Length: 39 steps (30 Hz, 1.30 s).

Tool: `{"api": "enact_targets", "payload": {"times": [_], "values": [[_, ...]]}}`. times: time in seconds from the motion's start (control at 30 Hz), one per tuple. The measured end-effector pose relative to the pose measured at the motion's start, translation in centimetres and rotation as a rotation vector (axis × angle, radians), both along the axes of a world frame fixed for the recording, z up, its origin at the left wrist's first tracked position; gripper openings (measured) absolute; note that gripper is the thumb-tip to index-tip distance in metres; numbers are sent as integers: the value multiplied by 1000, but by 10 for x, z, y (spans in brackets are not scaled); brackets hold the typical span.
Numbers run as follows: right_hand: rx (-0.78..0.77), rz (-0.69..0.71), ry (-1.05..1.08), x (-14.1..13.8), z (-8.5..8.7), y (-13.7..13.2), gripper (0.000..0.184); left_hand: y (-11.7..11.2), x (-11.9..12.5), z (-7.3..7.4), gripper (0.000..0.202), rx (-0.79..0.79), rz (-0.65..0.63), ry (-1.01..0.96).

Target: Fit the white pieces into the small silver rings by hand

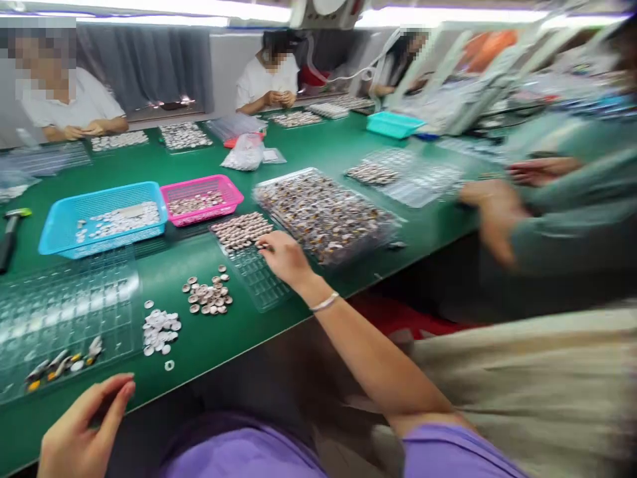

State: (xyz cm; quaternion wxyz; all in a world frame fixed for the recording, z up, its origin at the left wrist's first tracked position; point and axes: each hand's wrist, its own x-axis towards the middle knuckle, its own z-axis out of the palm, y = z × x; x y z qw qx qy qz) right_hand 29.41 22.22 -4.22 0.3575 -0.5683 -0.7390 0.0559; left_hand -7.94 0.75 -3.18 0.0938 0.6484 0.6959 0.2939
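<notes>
My right hand (287, 260) reaches over a clear compartment tray (263, 285), its fingers pinched at the edge of the filled rows. Whatever is between those fingertips is too small to make out. Small round brownish caps (241, 231) fill the tray's far part; its near cells hold none. My left hand (82, 425) hovers by the table's front edge, thumb and index fingertips together with nothing visible between them. Nearby lie a pile of white round pieces (160, 330), a white ring (170, 365) and a pile of brownish caps (208, 295).
Clear trays (70, 299) lie at left, with several dark-and-yellow parts (64, 364). Behind are a blue basket (60, 229), a pink basket (233, 194) and a stack of filled trays (328, 216). A co-worker's hands (497, 206) are at right; other people sit across the table.
</notes>
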Motion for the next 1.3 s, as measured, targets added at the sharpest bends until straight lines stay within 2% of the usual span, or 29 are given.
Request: {"api": "enact_targets", "payload": {"times": [0.07,0.2,0.37,0.47,0.57,0.67,0.8,0.87,0.9,1.0,1.17,1.23,1.3], "values": [[39,31,75,-5,0,-19,10,8,-16,18,29,15,153,166],[80,152,193,-22,-9,-66,7,24,-43,43,29,-93,246,301],[59,240,310,-47,-19,-112,11,46,-45,45,28,-197,159,289],[46,264,357,-54,-20,-122,11,57,-41,44,26,-235,129,247],[40,292,391,-61,-13,-129,9,61,-37,49,27,-254,103,164],[50,416,456,-79,1,-141,9,56,-20,59,31,-285,-6,22],[134,691,491,-113,24,-157,18,42,24,65,31,-407,-267,-225],[164,777,435,-123,31,-161,19,35,44,62,26,-546,-347,-584],[156,796,416,-125,32,-163,18,32,51,59,26,-586,-350,-726],[44,787,501,-122,30,-166,18,24,65,49,31,-638,-333,-929],[-231,668,763,-111,23,-172,18,13,80,40,38,-640,-141,-1397],[-283,660,818,-110,22,-176,19,8,85,38,36,-558,-86,-1426],[-346,673,877,-111,22,-180,19,2,88,35,31,-461,-33,-1368]]}}
